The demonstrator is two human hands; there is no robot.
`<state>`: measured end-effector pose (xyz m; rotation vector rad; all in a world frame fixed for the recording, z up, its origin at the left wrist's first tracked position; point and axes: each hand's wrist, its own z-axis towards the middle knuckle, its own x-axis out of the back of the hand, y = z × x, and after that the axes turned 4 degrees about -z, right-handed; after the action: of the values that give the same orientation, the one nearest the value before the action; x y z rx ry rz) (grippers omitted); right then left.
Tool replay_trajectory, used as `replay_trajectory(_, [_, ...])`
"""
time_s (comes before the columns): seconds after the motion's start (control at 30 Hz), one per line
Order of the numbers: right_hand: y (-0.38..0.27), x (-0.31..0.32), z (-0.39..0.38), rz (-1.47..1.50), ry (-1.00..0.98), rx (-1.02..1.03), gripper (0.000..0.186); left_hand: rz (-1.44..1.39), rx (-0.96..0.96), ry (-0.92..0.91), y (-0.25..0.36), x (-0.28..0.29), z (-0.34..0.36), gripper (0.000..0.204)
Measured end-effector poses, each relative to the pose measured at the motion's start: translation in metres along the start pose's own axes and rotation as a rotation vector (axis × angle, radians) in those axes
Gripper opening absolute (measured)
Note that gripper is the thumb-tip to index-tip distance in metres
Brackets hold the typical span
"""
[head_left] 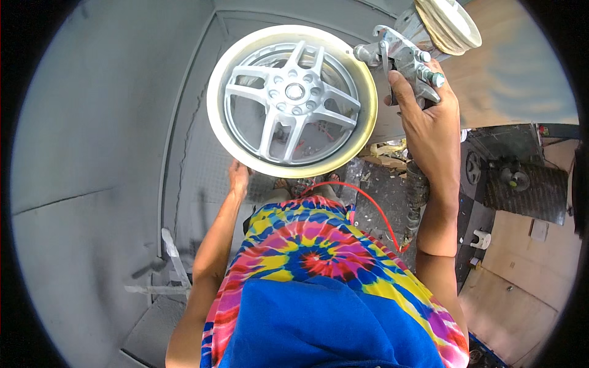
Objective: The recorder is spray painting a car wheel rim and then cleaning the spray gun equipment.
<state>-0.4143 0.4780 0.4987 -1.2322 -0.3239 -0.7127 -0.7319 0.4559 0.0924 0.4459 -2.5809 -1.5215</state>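
My right hand (432,129) grips a metal spray gun (408,61) with a cream cup (448,27) on top; its nozzle is beside the right edge of a multi-spoke alloy wheel (285,126). The wheel faces up at me, with a silver centre and spokes and a pale yellowish rim lip. My left hand (239,178) holds the wheel's lower left edge, fingers closed and partly hidden behind it.
Grey booth walls (86,153) surround the left and back. A white-smeared stand (175,251) is low left. A red hose (374,199) loops above the dirty floor. At right are a wooden panel (515,61), a fan (514,177) and a white stool (481,239).
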Motion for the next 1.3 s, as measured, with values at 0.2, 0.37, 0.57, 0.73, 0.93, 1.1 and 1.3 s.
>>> replay_trajectory(0.2, [0.009, -0.006, 0.003, 0.044, 0.021, 0.034, 0.024, -0.094, 0.147, -0.156, -0.013, -0.025, -0.057, 0.023])
replay_trajectory(0.37, [0.003, -0.011, 0.001, 0.213, -0.084, -0.036, 0.02, -0.019, 0.289, -0.466, -0.018, -0.045, -0.082, 0.029])
replay_trajectory(0.57, [0.004, -0.006, 0.003, 0.13, -0.038, 0.004, 0.022, 0.13, 0.343, -0.512, -0.03, -0.035, -0.077, 0.026])
replay_trajectory(0.73, [0.013, -0.013, 0.009, 0.026, 0.019, 0.005, 0.02, 0.178, 0.339, -0.359, -0.022, -0.008, -0.061, 0.022])
replay_trajectory(0.93, [0.002, -0.022, 0.002, 0.308, -0.12, -0.124, 0.028, 0.24, 0.292, -0.345, -0.004, -0.005, -0.052, 0.025])
replay_trajectory(1.1, [-0.008, -0.027, -0.001, 0.351, -0.122, -0.117, 0.031, 0.227, 0.251, -0.369, -0.013, -0.015, -0.055, 0.023])
replay_trajectory(1.3, [-0.003, -0.017, 0.008, 0.168, -0.068, -0.041, 0.026, 0.196, 0.271, -0.411, -0.034, -0.017, -0.061, 0.02])
